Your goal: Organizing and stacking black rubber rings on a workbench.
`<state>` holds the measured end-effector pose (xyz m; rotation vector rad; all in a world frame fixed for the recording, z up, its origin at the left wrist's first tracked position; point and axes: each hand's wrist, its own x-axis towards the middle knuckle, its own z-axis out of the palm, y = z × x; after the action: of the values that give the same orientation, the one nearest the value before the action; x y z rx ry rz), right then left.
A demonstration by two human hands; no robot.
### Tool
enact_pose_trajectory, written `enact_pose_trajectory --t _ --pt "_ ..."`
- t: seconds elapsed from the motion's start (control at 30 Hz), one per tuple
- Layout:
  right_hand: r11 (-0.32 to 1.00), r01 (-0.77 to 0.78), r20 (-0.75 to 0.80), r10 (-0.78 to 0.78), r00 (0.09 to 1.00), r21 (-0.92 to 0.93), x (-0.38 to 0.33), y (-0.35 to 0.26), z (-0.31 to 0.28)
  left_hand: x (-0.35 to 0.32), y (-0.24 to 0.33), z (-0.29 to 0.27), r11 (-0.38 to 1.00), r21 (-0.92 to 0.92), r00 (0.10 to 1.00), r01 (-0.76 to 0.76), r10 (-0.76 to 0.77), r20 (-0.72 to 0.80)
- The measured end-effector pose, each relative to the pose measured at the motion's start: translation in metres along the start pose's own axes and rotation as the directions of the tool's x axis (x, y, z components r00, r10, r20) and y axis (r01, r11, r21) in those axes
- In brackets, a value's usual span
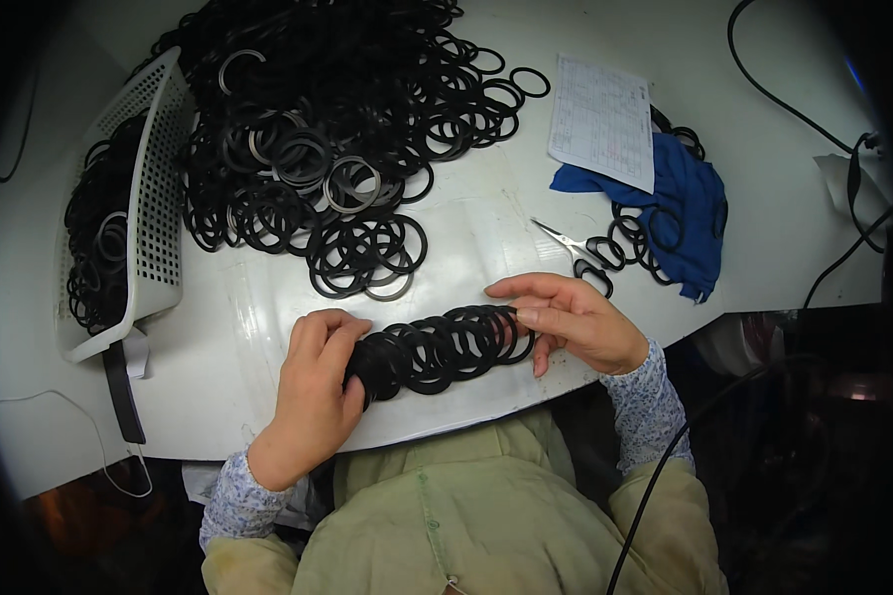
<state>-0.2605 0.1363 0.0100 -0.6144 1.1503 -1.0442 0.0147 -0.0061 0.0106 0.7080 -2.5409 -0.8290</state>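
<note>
A row of black rings point(437, 354), overlapping like a fanned stack, stretches between my two hands just above the table's front edge. My left hand point(318, 382) is closed around its left end, where the rings are packed tight. At the right end, my right hand point(573, 322) has its thumb and fingers on the last rings, with the index finger stretched out. Some fingertips of both hands are hidden behind the rings. Close beyond the row lies a small cluster of loose black rings point(367, 256).
A big heap of black rings point(308, 99), a few greyish, covers the far left. Left of it stands a tilted white perforated basket point(159, 213) holding more rings. To the right lie scissors point(577, 244), a blue cloth point(692, 213), a printed sheet point(602, 119) and black cables point(794, 109).
</note>
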Motion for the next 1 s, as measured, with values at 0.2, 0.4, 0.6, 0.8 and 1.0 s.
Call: enact_pose_trajectory --t 0.2,0.4,0.6,0.8,1.0 --pt "0.993 0.045 -0.032 -0.049 0.998 -0.109 -0.001 -0.001 0.013 0.002 -0.006 0.004 1.0 -0.006 1.0 -0.023 0.023 -0.011" --pt "0.543 0.193 -0.047 -0.396 0.917 -0.817 -0.014 -0.003 0.03 0.007 -0.01 0.011 0.993 -0.02 0.992 -0.118 0.117 -0.048" --pt "0.228 0.135 -0.059 -0.679 0.731 -0.964 -0.024 0.012 0.026 0.0 -0.012 0.018 0.952 -0.3 0.991 0.054 -0.087 -0.1" --pt "0.031 -0.339 -0.24 -0.769 0.593 -0.94 -0.026 0.008 -0.012 -0.01 -0.029 0.013 0.56 -0.78 0.946 0.278 -0.298 0.123" --pt "0.032 -0.413 -0.302 -0.735 0.607 -0.91 -0.021 -0.001 -0.021 -0.002 -0.017 0.007 0.26 -0.904 0.899 0.339 -0.372 0.231"
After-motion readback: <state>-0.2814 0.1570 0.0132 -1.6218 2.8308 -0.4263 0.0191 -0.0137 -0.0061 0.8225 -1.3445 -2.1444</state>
